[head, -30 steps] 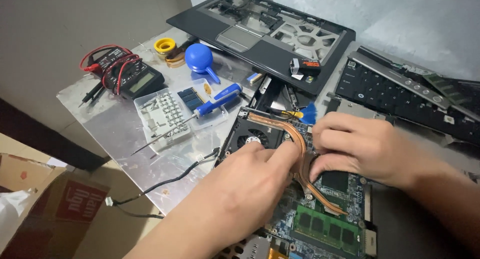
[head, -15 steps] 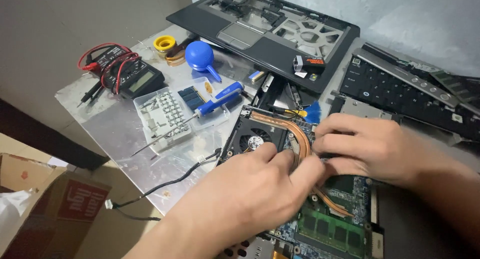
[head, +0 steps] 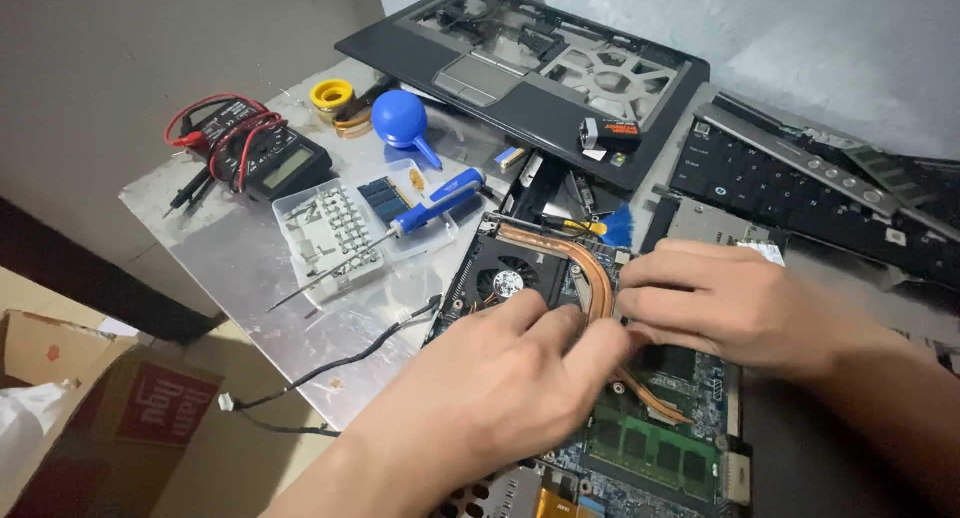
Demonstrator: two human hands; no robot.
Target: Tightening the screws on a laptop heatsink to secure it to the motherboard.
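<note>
We're at a makeshift electronics repair bench, a small metal-topped table (head: 250,248) pushed against a bare grey wall. Laptop parts lie everywhere: a stripped palmrest shell (head: 530,73), a loose keyboard (head: 800,193), an exposed motherboard (head: 640,438). There's a multimeter (head: 260,158) with red leads, a blue screwdriver (head: 435,206), a clear parts tray (head: 345,233), and a cardboard box (head: 110,418) on the floor.

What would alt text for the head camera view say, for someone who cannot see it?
Two bare hands, the left hand and right hand, meet over a copper heat pipe on an opened laptop motherboard. Beside it on the metal-topped table lie a blue screwdriver, a multimeter and a detached keyboard.
</note>
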